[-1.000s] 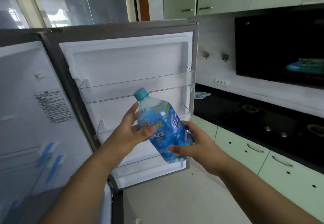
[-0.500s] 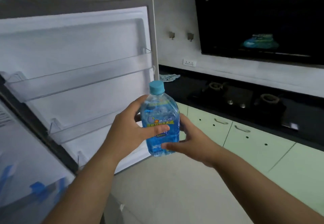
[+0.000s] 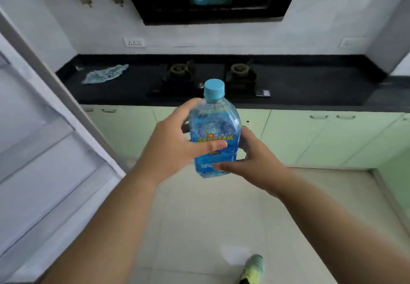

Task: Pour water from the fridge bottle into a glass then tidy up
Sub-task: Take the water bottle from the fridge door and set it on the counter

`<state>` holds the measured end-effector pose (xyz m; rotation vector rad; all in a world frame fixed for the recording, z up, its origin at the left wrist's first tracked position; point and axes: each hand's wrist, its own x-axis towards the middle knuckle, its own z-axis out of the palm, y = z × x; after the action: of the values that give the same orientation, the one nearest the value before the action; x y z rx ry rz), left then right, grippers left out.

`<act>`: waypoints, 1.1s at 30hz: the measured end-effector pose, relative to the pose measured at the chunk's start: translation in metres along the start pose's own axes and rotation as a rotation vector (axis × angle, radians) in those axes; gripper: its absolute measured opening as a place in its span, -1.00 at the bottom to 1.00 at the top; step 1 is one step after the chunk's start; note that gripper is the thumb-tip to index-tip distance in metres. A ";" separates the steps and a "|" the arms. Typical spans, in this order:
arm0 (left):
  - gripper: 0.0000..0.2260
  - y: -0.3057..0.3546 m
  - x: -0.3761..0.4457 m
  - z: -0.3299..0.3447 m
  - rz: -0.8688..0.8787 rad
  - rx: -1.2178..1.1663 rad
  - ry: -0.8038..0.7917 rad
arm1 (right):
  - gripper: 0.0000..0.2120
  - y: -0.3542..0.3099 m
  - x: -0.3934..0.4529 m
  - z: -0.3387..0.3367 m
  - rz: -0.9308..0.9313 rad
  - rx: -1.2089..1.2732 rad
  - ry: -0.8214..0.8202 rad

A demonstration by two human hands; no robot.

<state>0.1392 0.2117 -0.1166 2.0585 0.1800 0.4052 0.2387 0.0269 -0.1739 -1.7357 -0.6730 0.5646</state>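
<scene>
We hold the capped water bottle (image 3: pixel 214 132) upright in mid-air before the black bench (image 3: pixel 310 86), left hand (image 3: pixel 177 141) wrapped round its middle, right hand (image 3: pixel 255 159) gripping its base. No glass shows; we should carry it level, cap on.

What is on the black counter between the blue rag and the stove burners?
Nothing: in the head view the black counter is bare between the blue rag and the nearer stove burner.
</scene>
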 end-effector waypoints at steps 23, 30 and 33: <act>-0.17 0.075 0.230 0.315 0.140 -0.104 -0.523 | -0.28 0.104 -0.025 -0.308 0.202 0.096 0.516; -0.18 0.075 0.315 0.394 0.180 -0.154 -0.669 | -0.29 0.135 0.006 -0.383 0.285 0.070 0.649; -0.18 0.073 0.363 0.422 0.206 -0.172 -0.721 | -0.31 0.142 0.033 -0.417 0.323 0.067 0.686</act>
<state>0.6261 -0.0634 -0.1690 1.9303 -0.4863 -0.2084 0.5659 -0.2682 -0.2078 -1.8316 0.1088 0.1708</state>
